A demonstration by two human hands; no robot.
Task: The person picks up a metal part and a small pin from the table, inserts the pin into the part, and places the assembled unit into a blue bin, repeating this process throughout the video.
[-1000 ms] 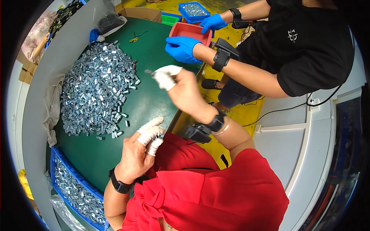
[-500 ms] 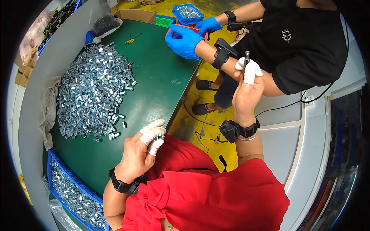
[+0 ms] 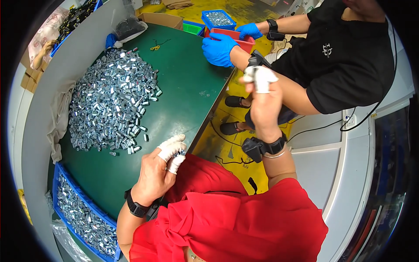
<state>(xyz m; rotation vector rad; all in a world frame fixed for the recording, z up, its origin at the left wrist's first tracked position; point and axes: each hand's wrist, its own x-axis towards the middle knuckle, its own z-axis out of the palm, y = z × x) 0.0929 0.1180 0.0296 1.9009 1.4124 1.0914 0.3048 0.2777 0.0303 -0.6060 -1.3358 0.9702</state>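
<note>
My left hand (image 3: pixel 157 170), with white covers on its fingers, is closed at the table's near edge. Between its fingertips shows shiny metal (image 3: pixel 178 153), which looks like hex coupling nuts; how many I cannot tell. Raised to the right of the table, my right hand (image 3: pixel 265 102) is blurred by motion, its white-covered fingers pressed together. Whatever lies in that grip is hidden. A large pile of hex coupling nuts (image 3: pixel 111 102) covers the left side of the green table (image 3: pixel 183 83), with a few loose ones at its right edge.
Across from me, a person's blue-gloved hands (image 3: pixel 219 50) hold a red bin (image 3: pixel 244 41); their forearm passes behind my right hand. A blue crate of nuts (image 3: pixel 83 205) stands near left. Beyond the table are another blue crate (image 3: pixel 218 19) and a cardboard box (image 3: pixel 161 20).
My right hand has moved left and slightly down; the small metal rod it held upright no longer shows. My left hand stays put. The other person's red bin has come more into view.
</note>
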